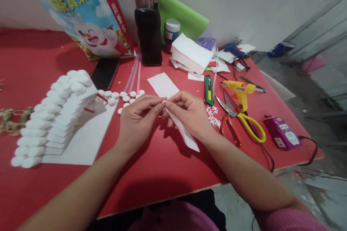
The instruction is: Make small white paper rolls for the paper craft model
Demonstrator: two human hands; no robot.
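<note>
Both hands meet above the middle of the red table, pinching the upper end of a white paper strip (186, 136). My left hand (137, 119) holds that end between thumb and forefinger; whether the tip is rolled or folded is hidden by the fingers. My right hand (189, 110) is closed on the same strip just below, and its free length hangs toward me. Behind the fingers lies a white paper rectangle (163, 83). Several small white round pieces (132, 94) are scattered beside my left hand. White paper scraps (214, 117) lie right of my right hand.
At left, a stepped white structure of round pieces (40, 122) stands on a white board (86, 140). Scissors (230, 113), a green cutter (208, 90), a yellow glue gun (240, 92) and a purple box (282, 132) with a cord lie right. Phones (105, 73) and paper stacks (191, 54) are behind.
</note>
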